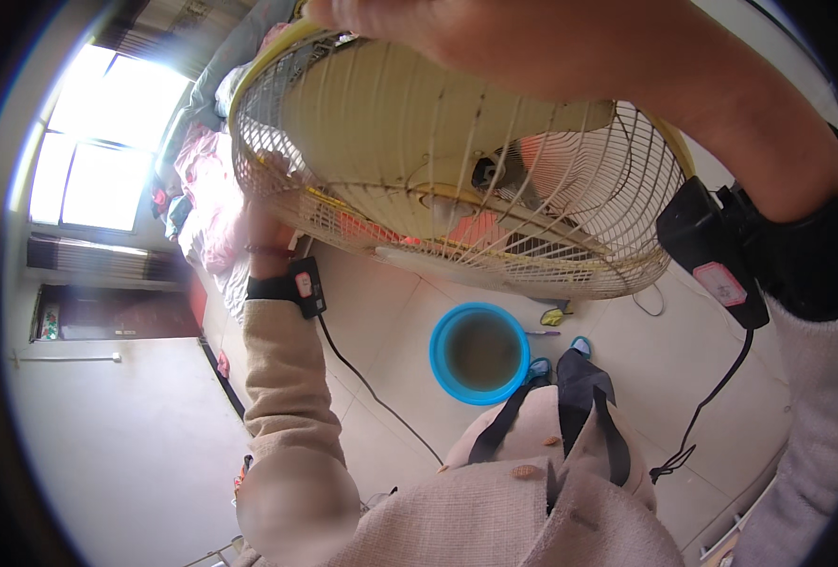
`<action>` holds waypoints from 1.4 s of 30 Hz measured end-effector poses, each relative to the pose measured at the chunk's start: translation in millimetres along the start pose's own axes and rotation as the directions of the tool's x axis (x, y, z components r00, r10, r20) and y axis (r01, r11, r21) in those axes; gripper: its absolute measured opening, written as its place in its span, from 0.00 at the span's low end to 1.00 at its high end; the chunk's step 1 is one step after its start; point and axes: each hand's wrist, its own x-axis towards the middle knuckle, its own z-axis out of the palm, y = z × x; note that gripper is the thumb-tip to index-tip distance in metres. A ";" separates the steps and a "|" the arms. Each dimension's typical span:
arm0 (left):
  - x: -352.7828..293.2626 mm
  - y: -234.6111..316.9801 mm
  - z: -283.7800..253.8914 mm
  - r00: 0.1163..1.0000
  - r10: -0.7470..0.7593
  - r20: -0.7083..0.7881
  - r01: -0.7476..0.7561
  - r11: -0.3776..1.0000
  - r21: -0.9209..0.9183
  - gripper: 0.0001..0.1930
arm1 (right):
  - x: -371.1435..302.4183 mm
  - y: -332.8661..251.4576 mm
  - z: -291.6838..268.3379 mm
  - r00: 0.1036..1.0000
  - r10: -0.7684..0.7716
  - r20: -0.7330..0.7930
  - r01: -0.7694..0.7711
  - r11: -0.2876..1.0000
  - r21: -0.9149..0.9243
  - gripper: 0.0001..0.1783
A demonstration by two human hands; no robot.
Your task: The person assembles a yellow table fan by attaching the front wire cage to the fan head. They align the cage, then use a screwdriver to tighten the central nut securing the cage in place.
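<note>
A round wire fan guard (pixel 532 255) is held up tilted in front of me, its wires stained and its outer rim yellow. Broad pale yellow fan blades (pixel 372 123) show through the wires. At the guard's left side, my left hand (pixel 273 194) is closed on the wires; the mesh partly hides its fingers. My right hand (pixel 391 26) reaches across the top and grips the yellow rim at the upper left. The top edge of the view cuts this hand off in part.
Below, a blue basin (pixel 442 370) of murky water stands on the tiled floor by my feet. A yellow-green packet (pixel 553 317) and a thin stick-like item (pixel 543 333) lie beside it. Pink bedding (pixel 206 194) is heaped at the left under a bright window (pixel 107 137).
</note>
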 end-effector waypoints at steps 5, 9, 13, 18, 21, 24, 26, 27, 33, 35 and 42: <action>-7.2 -1.8 8.6 0.838 0.314 -0.446 0.224 0.547 0.806 0.19 | 3.6 17.9 20.9 0.991 -0.127 -0.039 0.107 0.937 -0.332 0.15; 12.0 -4.0 31.7 0.833 0.361 -0.419 0.296 0.349 0.889 0.22 | -3.9 31.5 30.4 0.954 -0.295 -0.053 0.253 0.887 -0.386 0.14; 55.5 -0.8 97.8 0.791 0.419 -0.445 0.193 0.520 0.832 0.22 | -21.8 29.3 24.3 0.998 0.011 -0.057 -0.018 0.992 -0.125 0.13; 115.7 -0.7 200.4 0.959 0.225 -0.174 0.201 -0.102 0.974 0.18 | -24.6 23.1 41.7 0.978 0.012 -0.210 -0.039 0.991 -0.126 0.14; 135.4 -6.1 242.8 0.991 0.082 -0.108 0.114 -0.074 0.991 0.19 | -23.9 13.8 35.5 0.982 0.027 -0.185 -0.047 0.994 -0.102 0.13; 145.3 -9.9 262.6 0.991 0.074 -0.115 0.116 -0.003 0.993 0.15 | -16.9 5.2 23.1 0.989 0.102 -0.104 -0.111 0.990 -0.085 0.12; 148.8 -9.3 266.1 0.990 0.090 -0.111 0.109 0.020 0.994 0.13 | -12.5 1.6 20.3 0.990 0.097 -0.101 -0.103 0.993 -0.060 0.12; 149.5 -9.9 266.4 0.990 0.098 -0.100 0.099 0.009 0.995 0.12 | -11.4 1.0 18.7 0.990 0.109 -0.092 -0.114 0.992 -0.048 0.12; 150.3 -5.8 262.9 0.992 0.092 0.090 -0.079 -0.119 0.990 0.10 | -10.7 1.0 14.4 0.995 0.075 -0.070 -0.076 0.997 0.000 0.17; 151.8 -4.2 262.2 0.987 0.084 0.140 -0.130 -0.117 0.985 0.10 | -9.4 -1.0 13.3 0.994 0.095 -0.056 -0.095 0.995 0.003 0.21; 158.9 -12.6 271.5 0.981 0.078 0.176 -0.167 -0.106 0.980 0.13 | -6.4 -7.1 15.2 0.981 0.188 -0.038 -0.189 0.982 -0.025 0.36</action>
